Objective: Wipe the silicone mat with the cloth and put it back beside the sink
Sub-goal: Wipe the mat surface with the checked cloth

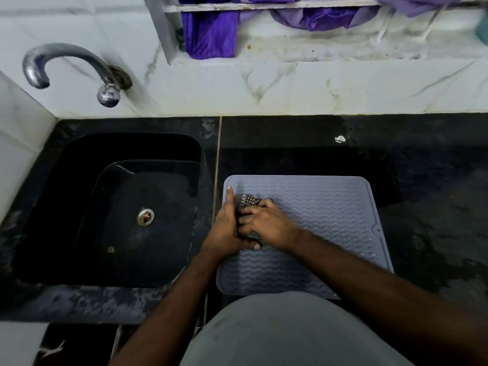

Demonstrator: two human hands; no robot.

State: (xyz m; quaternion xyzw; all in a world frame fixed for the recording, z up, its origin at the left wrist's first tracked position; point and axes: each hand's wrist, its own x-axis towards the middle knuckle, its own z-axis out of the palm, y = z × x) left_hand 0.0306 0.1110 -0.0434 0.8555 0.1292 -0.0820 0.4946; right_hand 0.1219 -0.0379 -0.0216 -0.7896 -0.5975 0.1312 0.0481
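Observation:
A grey-blue silicone mat (330,215) with a wavy ribbed pattern lies flat on the black counter, just right of the sink. A small black-and-white checked cloth (248,202) is bunched on the mat's left part. My right hand (266,225) presses down on top of the cloth with its fingers curled over it. My left hand (227,228) lies along the cloth's left side, fingers stretched forward, its thumb tucked under the cloth's near end. Most of the cloth is hidden under the two hands.
A black sink (126,207) with a steel drain (145,217) lies left of the mat. A chrome tap (66,67) juts from the marble wall. The black counter (422,180) looks wet around the mat. Purple fabric (211,33) hangs at the window ledge.

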